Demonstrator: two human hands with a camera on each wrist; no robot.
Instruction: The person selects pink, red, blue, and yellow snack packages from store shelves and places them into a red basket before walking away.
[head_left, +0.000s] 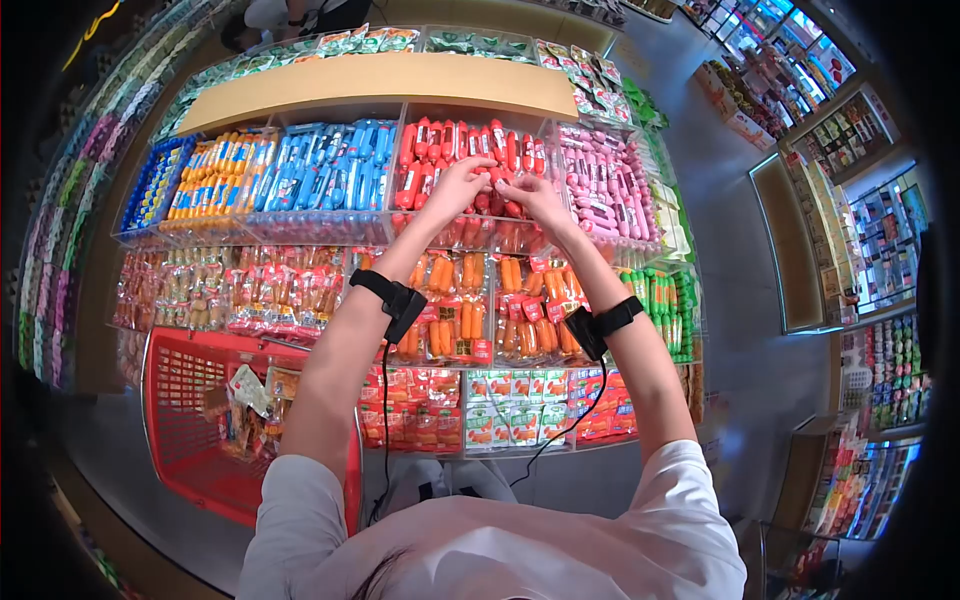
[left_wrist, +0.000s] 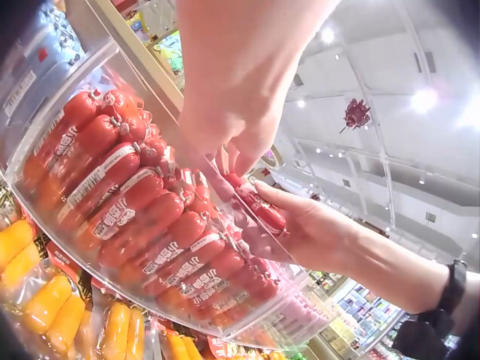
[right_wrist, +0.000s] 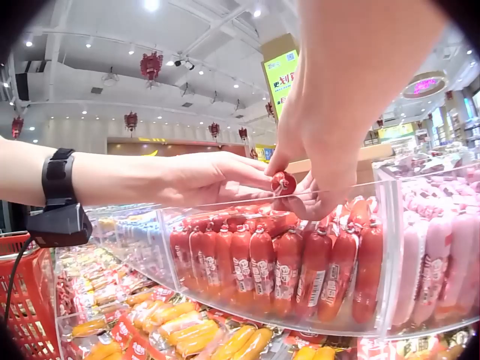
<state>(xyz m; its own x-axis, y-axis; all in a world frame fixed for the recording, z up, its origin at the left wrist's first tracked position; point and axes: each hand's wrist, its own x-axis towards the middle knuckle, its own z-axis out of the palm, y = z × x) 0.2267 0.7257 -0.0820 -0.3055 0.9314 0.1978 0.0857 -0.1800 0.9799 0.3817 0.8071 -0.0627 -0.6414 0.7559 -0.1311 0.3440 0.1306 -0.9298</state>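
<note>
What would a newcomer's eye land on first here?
Probably the left hand and right hand, meeting at one red sausage above the packed red rows mid-display. Blue packs to the left and pink packs to the right sharpen the contrast. The red basket, at the head view's lower left, also stands out.

Head view high, downward; wrist views close; red sausages (right_wrist: pixel 287 266) in all.
</note>
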